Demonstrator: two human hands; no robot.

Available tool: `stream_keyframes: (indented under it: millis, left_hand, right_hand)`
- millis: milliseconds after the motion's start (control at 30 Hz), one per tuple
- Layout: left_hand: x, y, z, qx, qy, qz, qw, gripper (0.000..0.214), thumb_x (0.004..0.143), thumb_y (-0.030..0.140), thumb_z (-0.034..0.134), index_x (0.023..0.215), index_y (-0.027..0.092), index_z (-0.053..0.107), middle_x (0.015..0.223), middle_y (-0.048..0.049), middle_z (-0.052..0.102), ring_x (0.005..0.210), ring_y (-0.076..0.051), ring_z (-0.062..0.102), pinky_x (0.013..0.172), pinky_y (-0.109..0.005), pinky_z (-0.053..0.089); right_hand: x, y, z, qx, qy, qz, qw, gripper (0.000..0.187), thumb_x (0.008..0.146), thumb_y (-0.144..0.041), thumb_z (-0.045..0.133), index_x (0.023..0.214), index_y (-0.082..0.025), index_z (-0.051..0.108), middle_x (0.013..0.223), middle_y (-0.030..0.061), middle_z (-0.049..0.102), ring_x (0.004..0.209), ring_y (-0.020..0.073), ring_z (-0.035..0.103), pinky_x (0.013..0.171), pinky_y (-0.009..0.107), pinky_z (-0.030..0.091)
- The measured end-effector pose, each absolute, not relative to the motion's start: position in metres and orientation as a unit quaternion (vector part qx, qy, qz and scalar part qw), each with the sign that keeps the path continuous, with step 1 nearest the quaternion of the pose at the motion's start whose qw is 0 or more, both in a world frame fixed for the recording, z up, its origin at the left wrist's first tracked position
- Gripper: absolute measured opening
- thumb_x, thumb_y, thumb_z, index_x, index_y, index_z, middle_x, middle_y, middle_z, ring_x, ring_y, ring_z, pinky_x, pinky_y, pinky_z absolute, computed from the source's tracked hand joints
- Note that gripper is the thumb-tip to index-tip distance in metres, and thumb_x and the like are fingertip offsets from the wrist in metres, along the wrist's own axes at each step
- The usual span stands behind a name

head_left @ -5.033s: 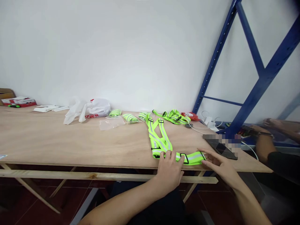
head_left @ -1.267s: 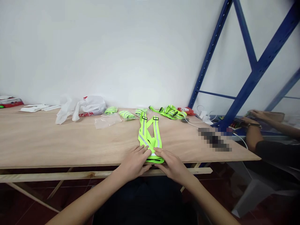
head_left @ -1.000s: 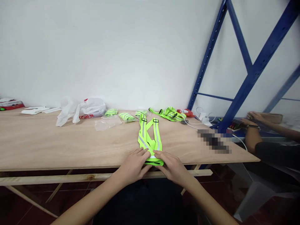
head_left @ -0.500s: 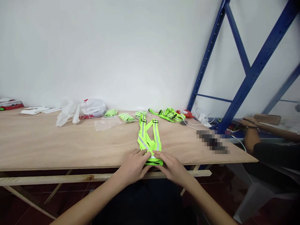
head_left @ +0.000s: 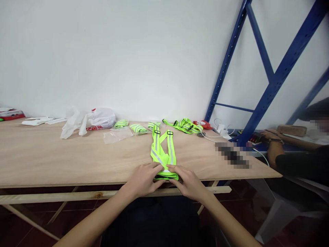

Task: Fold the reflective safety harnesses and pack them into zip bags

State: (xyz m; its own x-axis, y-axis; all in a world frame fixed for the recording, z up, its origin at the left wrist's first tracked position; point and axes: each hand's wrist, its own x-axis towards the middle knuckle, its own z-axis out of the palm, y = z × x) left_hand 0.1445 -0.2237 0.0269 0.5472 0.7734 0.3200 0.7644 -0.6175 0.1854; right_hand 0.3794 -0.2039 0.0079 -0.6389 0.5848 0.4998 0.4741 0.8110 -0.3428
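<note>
A neon-yellow reflective vest (head_left: 171, 147) made of straps lies at the table's front edge, its grey-striped straps stretching away from me and its near end folded into a flat stack. My left hand (head_left: 147, 178) grips the left side of that folded end, thumb below and fingers on top. On the right side, my right hand (head_left: 189, 181) pinches the stack the same way. Black buckles sit on the far parts of the two straps. The fingers hide part of the fold.
Bagged reflective vests (head_left: 138, 129) and a clear plastic bag (head_left: 117, 135) lie toward the wall. Loose neon straps (head_left: 186, 125) rest farther right, near a cable. White carrier bags (head_left: 101, 118) stand left. A blue rack (head_left: 267, 89) rises at right, beside a co-worker's arm (head_left: 276, 151).
My left hand has shifted slightly left, and more of the fold's dark underside shows. My right hand keeps its hold. The co-worker's head has come into view at right.
</note>
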Motion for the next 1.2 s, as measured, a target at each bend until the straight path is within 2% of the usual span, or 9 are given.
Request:
stream_keyframes:
  millis: [67,133,200,300,400,667,800,933,1200]
  left_hand:
    - [0.144,-0.224,0.026,0.870,0.447,0.206,0.016,0.023,0.091,0.040,0.061,0.108,0.025,0.057,0.134,-0.0059,0.059,0.096,-0.024,0.069,0.073,-0.031,0.051]
    - [0.143,-0.223,0.025,0.866,0.452,0.213,0.014,0.026,0.090,0.041,0.063,0.109,0.025,0.058,0.143,-0.0064,0.052,0.097,-0.024,0.069,0.071,-0.030,0.051]
    - [0.144,-0.223,0.026,0.869,0.448,0.210,0.009,0.025,0.090,0.041,0.064,0.108,0.024,0.059,0.138,-0.0061,0.057,0.097,-0.024,0.069,0.072,-0.030,0.050]
    - [0.144,-0.221,0.028,0.875,0.440,0.203,0.003,0.022,0.089,0.040,0.065,0.104,0.024,0.060,0.114,-0.0037,0.068,0.091,-0.024,0.069,0.070,-0.029,0.048]
    - [0.142,-0.220,0.028,0.879,0.433,0.202,-0.003,0.021,0.089,0.040,0.065,0.100,0.024,0.060,0.103,-0.0025,0.070,0.087,-0.023,0.069,0.067,-0.028,0.046]
    - [0.139,-0.213,0.026,0.878,0.428,0.214,-0.018,0.019,0.091,0.040,0.060,0.097,0.023,0.062,0.094,-0.0027,0.074,0.079,-0.022,0.070,0.063,-0.027,0.042]
    - [0.139,-0.209,0.032,0.882,0.427,0.197,-0.011,0.024,0.097,0.042,0.052,0.106,0.023,0.063,0.094,-0.0047,0.075,0.083,-0.024,0.071,0.065,-0.028,0.044]
    - [0.143,-0.203,0.039,0.878,0.446,0.176,-0.009,0.027,0.101,0.040,0.044,0.114,0.022,0.061,0.102,-0.0072,0.074,0.090,-0.026,0.071,0.070,-0.030,0.047]
    - [0.152,-0.170,0.056,0.871,0.473,0.137,-0.008,0.032,0.103,0.035,0.038,0.099,0.017,0.064,0.099,-0.0111,0.071,0.089,-0.026,0.068,0.072,-0.031,0.046]
  right_hand:
    - [0.379,-0.204,0.008,-0.298,-0.900,0.094,0.304,0.024,0.093,-0.020,0.058,0.117,-0.021,0.058,0.128,0.0125,0.068,0.117,0.0255,0.066,0.095,0.039,0.055]
    - [0.379,-0.204,0.008,-0.299,-0.900,0.098,0.303,0.024,0.094,-0.020,0.058,0.117,-0.022,0.057,0.129,0.0118,0.068,0.117,0.0252,0.066,0.095,0.039,0.055]
    - [0.378,-0.204,0.009,-0.299,-0.899,0.102,0.302,0.023,0.093,-0.020,0.058,0.117,-0.022,0.057,0.129,0.0113,0.068,0.118,0.0248,0.065,0.096,0.038,0.054]
    - [0.378,-0.204,0.010,-0.298,-0.899,0.106,0.304,0.023,0.093,-0.019,0.058,0.116,-0.022,0.056,0.129,0.0116,0.068,0.119,0.0243,0.064,0.097,0.037,0.054]
    - [0.378,-0.203,0.011,-0.292,-0.900,0.105,0.307,0.022,0.093,-0.019,0.058,0.115,-0.021,0.057,0.128,0.0122,0.068,0.119,0.0245,0.064,0.097,0.038,0.054]
    - [0.377,-0.201,0.009,-0.295,-0.896,0.098,0.316,0.024,0.093,-0.020,0.056,0.117,-0.022,0.057,0.127,0.0108,0.069,0.117,0.0240,0.066,0.095,0.036,0.054]
    - [0.375,-0.196,0.010,-0.310,-0.887,0.095,0.330,0.023,0.097,-0.024,0.052,0.120,-0.022,0.058,0.123,0.0098,0.071,0.113,0.0237,0.067,0.092,0.035,0.053]
    - [0.372,-0.188,0.017,-0.337,-0.881,0.092,0.320,0.021,0.100,-0.028,0.046,0.116,-0.022,0.059,0.114,0.0094,0.073,0.101,0.0238,0.070,0.082,0.032,0.053]
    - [0.364,-0.157,0.028,-0.385,-0.869,0.097,0.295,0.022,0.100,-0.032,0.041,0.106,-0.022,0.060,0.091,0.0064,0.073,0.076,0.0213,0.066,0.068,0.029,0.045]
